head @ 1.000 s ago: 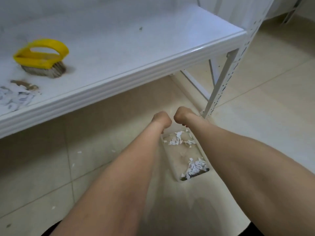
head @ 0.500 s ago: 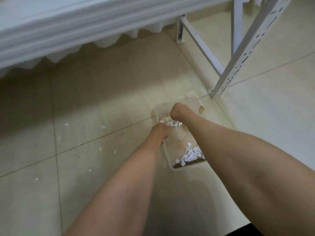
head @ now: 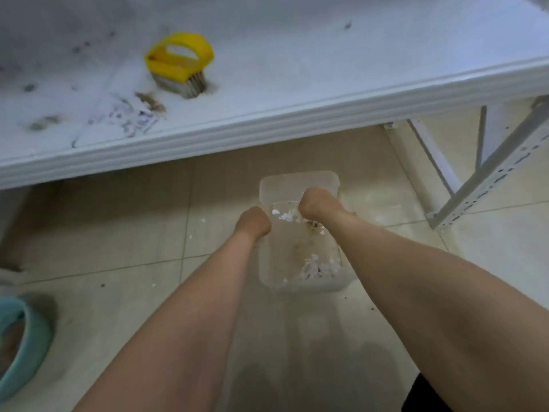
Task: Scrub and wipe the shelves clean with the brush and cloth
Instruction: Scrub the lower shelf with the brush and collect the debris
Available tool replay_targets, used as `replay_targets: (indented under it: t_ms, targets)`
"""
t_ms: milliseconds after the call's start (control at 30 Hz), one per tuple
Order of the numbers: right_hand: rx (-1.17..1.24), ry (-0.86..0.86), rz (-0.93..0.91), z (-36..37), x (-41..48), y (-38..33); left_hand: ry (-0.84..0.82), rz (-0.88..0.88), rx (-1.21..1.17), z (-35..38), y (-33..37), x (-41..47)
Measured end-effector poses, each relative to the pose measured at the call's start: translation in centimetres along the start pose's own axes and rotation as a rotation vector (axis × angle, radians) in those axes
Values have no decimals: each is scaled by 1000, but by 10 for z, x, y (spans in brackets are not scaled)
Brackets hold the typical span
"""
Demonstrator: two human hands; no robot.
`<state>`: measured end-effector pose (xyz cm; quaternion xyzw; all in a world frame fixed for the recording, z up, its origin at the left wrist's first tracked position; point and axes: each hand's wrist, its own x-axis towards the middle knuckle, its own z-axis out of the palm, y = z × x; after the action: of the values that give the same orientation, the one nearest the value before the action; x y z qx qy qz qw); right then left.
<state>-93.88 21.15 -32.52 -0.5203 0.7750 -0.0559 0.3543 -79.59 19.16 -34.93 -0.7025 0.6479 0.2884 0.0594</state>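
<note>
Bare hands [head: 254, 223], forearms [head: 208, 292]; dark garment [head: 423, 395]

Brush [head: 179, 65] on shelf [head: 297, 123], left of centre; paper scraps [head: 130, 120] just before it. Tub [head: 297, 179] on floor [head: 118, 233] before shelf edge, shreds [head: 318, 269] inside; basin [head: 26, 346] far left

Pale beige floor tiles [head: 89, 233] with thin grout lines lie in soft, dim light. A white slotted metal post [head: 490, 185] stands far right; a teal basin [head: 38, 343] sits near left.
</note>
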Motion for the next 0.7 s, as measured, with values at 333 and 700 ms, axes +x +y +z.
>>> replay_targets:
  t_ms: [333, 700]
  targets:
    - [-163, -168, -289, 6, -54, -149, 125, -275, -116, -116, -95, -65]
    - [-165, -434, -332, -22, -98, -238, 34, -181, -345, -193, -146, -85]
